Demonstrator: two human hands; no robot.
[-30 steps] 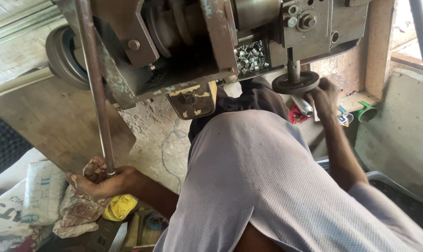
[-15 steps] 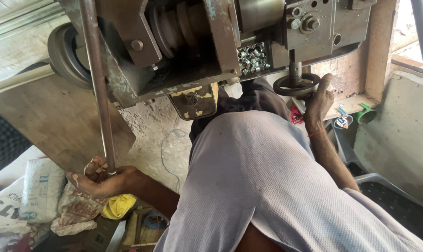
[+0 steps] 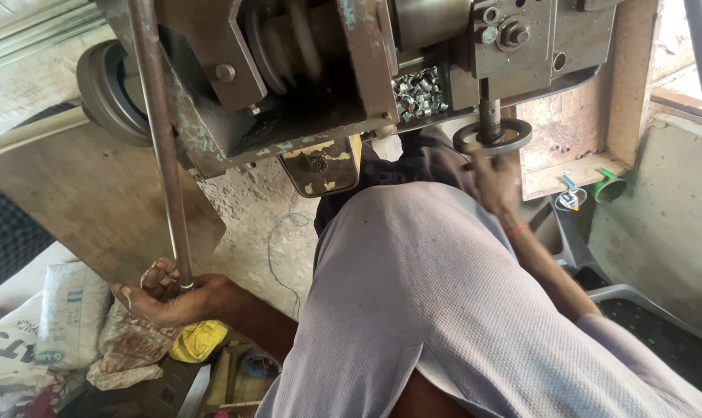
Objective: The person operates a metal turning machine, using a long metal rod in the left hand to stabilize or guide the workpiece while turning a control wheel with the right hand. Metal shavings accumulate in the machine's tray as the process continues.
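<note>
Left hand (image 3: 169,296) clenched around the lower end of a long rusty steel lever rod (image 3: 159,139), low at the left of the head view, fingers wrapped tight just above a heap of printed woven sacks (image 3: 60,329) and a crumpled yellow cloth (image 3: 198,340). Rod's long axis near upright, tilted slightly — rising from the fist to the worn grey-brown metal press body (image 3: 304,85) overhead, passing beside a dark round flywheel (image 3: 107,93). Right hand (image 3: 494,182) raised on the far side of a bent knee in pale grey cloth (image 3: 436,302), fingertips up against a dark flat metal ring (image 3: 492,138) seated around a short vertical spindle (image 3: 488,116) under the press head. Cannot tell whether those fingers pinch the ring or merely touch its underside; hand slightly blurred. Ring directly above the right hand, well apart from the left — right hand plainly the nearer. Small bright metal rings (image 3: 419,91) heaped in a pocket of the machine, just left of the spindle. Farther right, a green plastic cup (image 3: 610,188) on a rough wooden ledge (image 3: 568,174).
</note>
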